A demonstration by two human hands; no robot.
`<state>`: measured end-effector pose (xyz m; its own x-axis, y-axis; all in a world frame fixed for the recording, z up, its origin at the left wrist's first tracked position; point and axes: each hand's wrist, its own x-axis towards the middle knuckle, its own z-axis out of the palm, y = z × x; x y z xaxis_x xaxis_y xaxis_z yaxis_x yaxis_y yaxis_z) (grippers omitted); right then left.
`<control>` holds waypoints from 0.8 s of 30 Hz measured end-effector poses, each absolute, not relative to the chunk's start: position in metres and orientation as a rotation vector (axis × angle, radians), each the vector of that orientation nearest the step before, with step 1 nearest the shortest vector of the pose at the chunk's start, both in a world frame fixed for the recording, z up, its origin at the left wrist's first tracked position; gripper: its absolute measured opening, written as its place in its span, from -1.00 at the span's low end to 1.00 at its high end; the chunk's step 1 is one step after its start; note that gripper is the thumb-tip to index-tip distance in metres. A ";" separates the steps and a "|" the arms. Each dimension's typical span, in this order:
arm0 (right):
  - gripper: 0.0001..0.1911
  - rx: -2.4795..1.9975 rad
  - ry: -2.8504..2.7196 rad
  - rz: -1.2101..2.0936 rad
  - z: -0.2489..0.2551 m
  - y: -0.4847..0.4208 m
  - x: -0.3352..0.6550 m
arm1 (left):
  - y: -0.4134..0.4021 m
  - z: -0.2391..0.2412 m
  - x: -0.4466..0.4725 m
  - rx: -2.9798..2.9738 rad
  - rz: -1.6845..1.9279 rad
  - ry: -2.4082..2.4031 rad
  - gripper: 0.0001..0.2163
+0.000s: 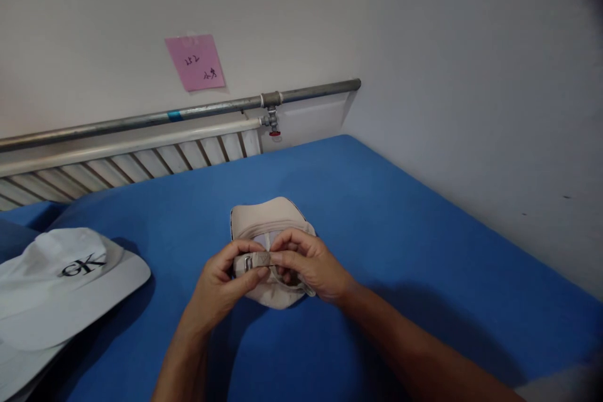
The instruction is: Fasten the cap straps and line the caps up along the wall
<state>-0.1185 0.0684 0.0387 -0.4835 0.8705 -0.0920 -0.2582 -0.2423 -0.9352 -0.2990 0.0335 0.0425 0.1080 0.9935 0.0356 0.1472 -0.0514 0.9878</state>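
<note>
A beige baseball cap (268,212) lies upside down on the blue sheet, its brim pointing away from me and its inside showing. At the near side of the cap, my left hand (230,276) pinches the back strap (260,259) beside a small metal buckle (247,263). My right hand (308,264) closes thumb and fingers on the same strap, just to the right of the left fingertips. The fingertips of both hands nearly meet. Part of the cap's crown is hidden behind the hands.
White caps (70,289), the top one with black letters, lie overlapping at the left. A blue sheet (405,232) covers the surface. Behind it run a radiator (141,163) and a metal pipe (311,93) with a red-handled valve (274,133). A pink note (195,63) hangs on the wall.
</note>
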 end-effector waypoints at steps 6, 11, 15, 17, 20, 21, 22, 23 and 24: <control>-0.83 -0.834 -1.231 1.752 0.042 0.070 -0.114 | 0.033 0.043 -0.298 1.358 1.113 1.221 -0.79; -0.83 -0.799 -1.258 1.769 0.042 0.068 -0.114 | 0.032 0.043 -0.298 1.394 1.047 1.177 -0.79; -0.82 -0.864 -1.312 1.725 0.045 0.071 -0.109 | 0.032 0.042 -0.299 1.341 1.147 1.222 -0.78; -0.81 -0.850 -1.286 1.754 0.046 0.072 -0.107 | 0.033 0.042 -0.298 1.336 1.158 1.209 -0.78; -0.82 -0.794 -1.267 1.770 0.047 0.071 -0.108 | 0.033 0.042 -0.296 1.359 1.121 1.161 -0.80; -0.83 -0.784 -1.270 1.769 0.047 0.070 -0.108 | 0.033 0.041 -0.296 1.364 1.114 1.152 -0.80; -0.83 -0.783 -1.276 1.765 0.047 0.070 -0.109 | 0.033 0.041 -0.295 1.364 1.114 1.148 -0.80; -0.84 -0.789 -1.286 1.757 0.046 0.069 -0.109 | 0.033 0.041 -0.295 1.363 1.123 1.146 -0.80; -0.84 -0.799 -1.298 1.746 0.046 0.069 -0.109 | 0.033 0.041 -0.295 1.361 1.137 1.144 -0.79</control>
<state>-0.1093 0.0693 0.0457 -0.4802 0.8768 -0.0253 -0.2285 -0.1529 -0.9615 -0.2954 0.0331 0.0408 0.1161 0.9914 0.0606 0.0670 -0.0687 0.9954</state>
